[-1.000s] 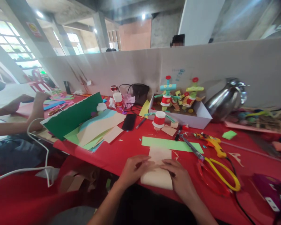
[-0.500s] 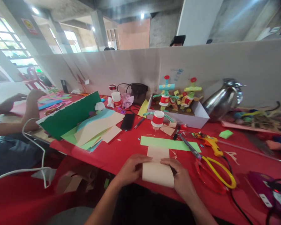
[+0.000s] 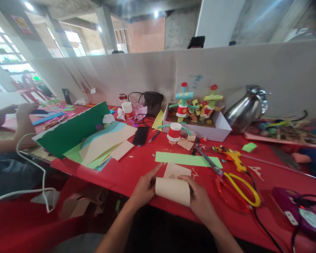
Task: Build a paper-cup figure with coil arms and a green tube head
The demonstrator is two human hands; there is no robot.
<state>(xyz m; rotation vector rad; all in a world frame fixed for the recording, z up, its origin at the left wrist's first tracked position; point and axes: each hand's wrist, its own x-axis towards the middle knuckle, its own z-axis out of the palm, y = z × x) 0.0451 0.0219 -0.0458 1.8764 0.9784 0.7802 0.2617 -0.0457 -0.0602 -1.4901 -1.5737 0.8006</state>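
My left hand [image 3: 144,189] and my right hand [image 3: 200,200] hold a beige sheet of paper [image 3: 173,189] between them, its near part curled into a roll above the red table edge. The left fingers pinch the roll's left end, the right fingers grip its right end. The flat far part of the sheet [image 3: 177,170] lies on the table. Just beyond it lies a light green paper strip [image 3: 186,160].
Scissors with yellow and red handles [image 3: 235,188] and a yellow glue gun [image 3: 233,156] lie to the right. A white box with paper-cup figures [image 3: 197,117], a metal jug [image 3: 246,110], a phone [image 3: 140,135] and stacked coloured paper [image 3: 100,140] stand further back. Another person's arms [image 3: 13,123] rest at the left.
The paper's near part has been rolled up further and lifted off the table between both hands. The view has shifted slightly left.
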